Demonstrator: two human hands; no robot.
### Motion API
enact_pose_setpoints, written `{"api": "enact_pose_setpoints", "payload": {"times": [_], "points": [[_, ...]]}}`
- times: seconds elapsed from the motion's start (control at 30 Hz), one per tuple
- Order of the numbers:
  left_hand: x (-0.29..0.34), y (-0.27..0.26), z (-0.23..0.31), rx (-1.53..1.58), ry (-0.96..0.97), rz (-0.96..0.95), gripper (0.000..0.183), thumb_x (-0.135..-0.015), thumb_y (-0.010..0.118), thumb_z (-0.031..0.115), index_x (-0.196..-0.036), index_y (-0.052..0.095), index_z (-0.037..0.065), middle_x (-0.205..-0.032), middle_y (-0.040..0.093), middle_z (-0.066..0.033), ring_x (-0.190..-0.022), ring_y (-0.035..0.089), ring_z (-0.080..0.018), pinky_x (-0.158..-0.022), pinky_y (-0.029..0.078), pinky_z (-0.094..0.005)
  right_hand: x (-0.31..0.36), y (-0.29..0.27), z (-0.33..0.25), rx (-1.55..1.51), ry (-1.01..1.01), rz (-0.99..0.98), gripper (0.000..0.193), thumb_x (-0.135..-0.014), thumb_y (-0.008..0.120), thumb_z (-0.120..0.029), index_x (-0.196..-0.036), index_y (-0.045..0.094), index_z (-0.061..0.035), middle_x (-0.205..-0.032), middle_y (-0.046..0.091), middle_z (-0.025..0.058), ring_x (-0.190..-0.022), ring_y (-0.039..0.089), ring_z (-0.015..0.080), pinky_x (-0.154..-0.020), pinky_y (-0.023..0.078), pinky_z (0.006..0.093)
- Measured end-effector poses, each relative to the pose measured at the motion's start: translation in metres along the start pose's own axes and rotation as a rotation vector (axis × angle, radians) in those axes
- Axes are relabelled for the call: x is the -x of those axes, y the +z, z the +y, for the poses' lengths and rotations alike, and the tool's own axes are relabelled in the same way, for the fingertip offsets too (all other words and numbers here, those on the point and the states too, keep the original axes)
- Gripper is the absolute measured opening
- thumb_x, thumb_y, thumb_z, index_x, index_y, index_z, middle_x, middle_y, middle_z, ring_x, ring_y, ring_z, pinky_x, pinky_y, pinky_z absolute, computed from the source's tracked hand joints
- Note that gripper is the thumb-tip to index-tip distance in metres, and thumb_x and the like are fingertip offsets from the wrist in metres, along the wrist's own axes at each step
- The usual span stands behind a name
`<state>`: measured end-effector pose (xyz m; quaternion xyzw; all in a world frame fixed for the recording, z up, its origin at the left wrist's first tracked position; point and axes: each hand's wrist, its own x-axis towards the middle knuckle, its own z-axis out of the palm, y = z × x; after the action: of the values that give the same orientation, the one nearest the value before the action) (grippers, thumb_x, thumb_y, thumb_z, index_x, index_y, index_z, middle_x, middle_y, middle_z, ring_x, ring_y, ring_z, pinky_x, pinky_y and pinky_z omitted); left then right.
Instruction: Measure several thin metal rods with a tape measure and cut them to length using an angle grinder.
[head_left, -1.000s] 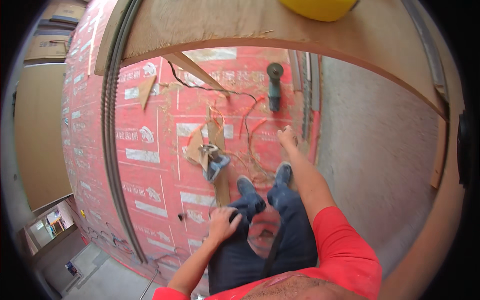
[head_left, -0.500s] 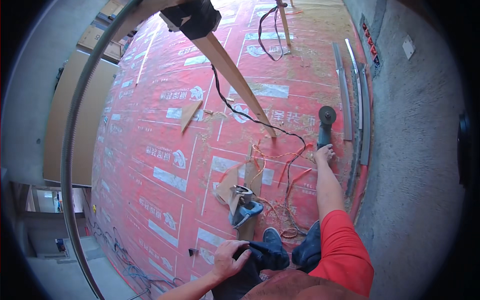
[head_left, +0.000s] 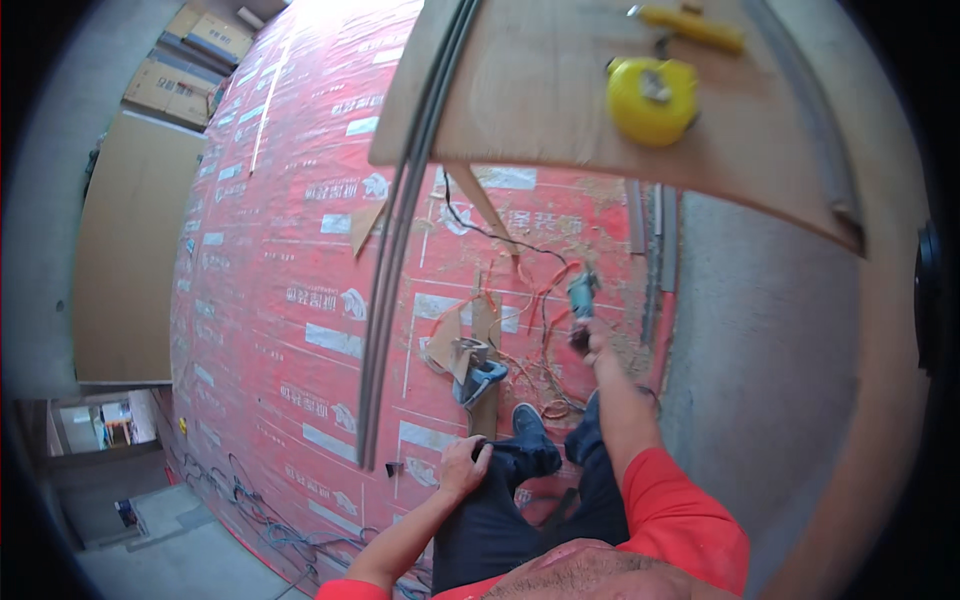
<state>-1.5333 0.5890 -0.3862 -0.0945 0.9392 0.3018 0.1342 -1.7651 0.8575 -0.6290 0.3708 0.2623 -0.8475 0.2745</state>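
My right hand point(head_left: 592, 342) is wrapped round the rear of a teal angle grinder point(head_left: 581, 295), held above the floor in front of my legs. The grinder's head points away from me, and its disc is blurred. My left hand point(head_left: 464, 466) lies over my left knee with its fingers stretched and nothing in it. Just beyond that knee, a blue handheld power saw point(head_left: 479, 384) with a metal base rests on a strip of board. Orange and dark cords point(head_left: 548, 345) run loosely across the floor between the saw and the grinder.
A wooden worktop point(head_left: 520, 110) spans the upper right, bearing a yellow tape measure point(head_left: 652, 100) and a yellow-handled tool point(head_left: 690, 27). Long thin grey strips point(head_left: 400, 240) overhang its left edge. Metal profiles point(head_left: 655, 270) lie along the right wall. Printed red sheeting point(head_left: 270, 330) covers the floor.
My right hand has raised the grinder from beside the wall and brought it left and nearer. My view has risen, bringing the worktop in. My left hand stays on the knee.
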Motion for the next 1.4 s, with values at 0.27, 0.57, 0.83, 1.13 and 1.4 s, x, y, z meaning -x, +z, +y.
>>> {"api": "enact_pose_setpoints", "payload": {"times": [0.27,0.57,0.83,1.13,1.4], "points": [[0.089,-0.098,0.026,0.229,-0.362,0.196,0.023,-0.088,0.055,0.018,-0.103,0.066,0.004,-0.100,0.067,-0.0177,-0.094,0.062,-0.0348,-0.085,0.047,-0.0423,0.318,0.113,0.070,0.166,-0.154,0.346,0.018,-0.077,0.070,-0.024,-0.081,0.063,-0.0082,-0.065,0.062,0.0030,-0.054,0.061,0.0155,-0.051,0.052,0.0282],[0.171,-0.244,0.031,0.352,-0.476,0.412,0.023,-0.087,0.053,0.011,-0.104,0.065,-0.001,-0.094,0.069,-0.0151,-0.089,0.067,-0.0237,-0.081,0.051,-0.0338,0.557,0.229,0.003,0.717,-0.504,0.247,0.036,-0.074,0.074,-0.017,-0.103,0.057,-0.0017,-0.085,0.061,0.0040,-0.066,0.061,0.0136,-0.056,0.055,0.0300],[0.173,-0.239,0.041,0.725,-0.600,0.565,0.027,-0.087,0.051,0.012,-0.106,0.063,-0.003,-0.090,0.069,-0.0122,-0.080,0.064,-0.0183,-0.076,0.050,-0.0304,0.570,0.309,-0.125,0.915,-0.921,0.070,0.030,-0.077,0.072,-0.028,-0.096,0.063,-0.0063,-0.075,0.057,-0.0025,-0.062,0.053,0.0076,-0.054,0.044,0.0268],[0.158,-0.256,0.088,0.996,-0.672,0.715,0.028,-0.092,0.048,0.013,-0.113,0.056,-0.004,-0.093,0.067,-0.0104,-0.085,0.060,-0.0154,-0.079,0.047,-0.0273,0.468,0.377,-0.310,0.902,-0.935,0.288,0.026,-0.073,0.076,-0.021,-0.085,0.060,-0.0042,-0.068,0.055,-0.0006,-0.052,0.052,0.0096,-0.049,0.043,0.0246],[0.120,-0.273,0.148,0.948,-0.894,0.907,0.026,-0.091,0.054,0.009,-0.115,0.055,-0.002,-0.091,0.063,-0.0081,-0.081,0.060,-0.0139,-0.076,0.049,-0.0264,0.346,0.380,-0.429,0.933,-0.842,0.347,0.029,-0.071,0.077,-0.025,-0.084,0.063,-0.0036,-0.069,0.059,-0.0002,-0.056,0.055,0.0097,-0.050,0.045,0.0260]]}}
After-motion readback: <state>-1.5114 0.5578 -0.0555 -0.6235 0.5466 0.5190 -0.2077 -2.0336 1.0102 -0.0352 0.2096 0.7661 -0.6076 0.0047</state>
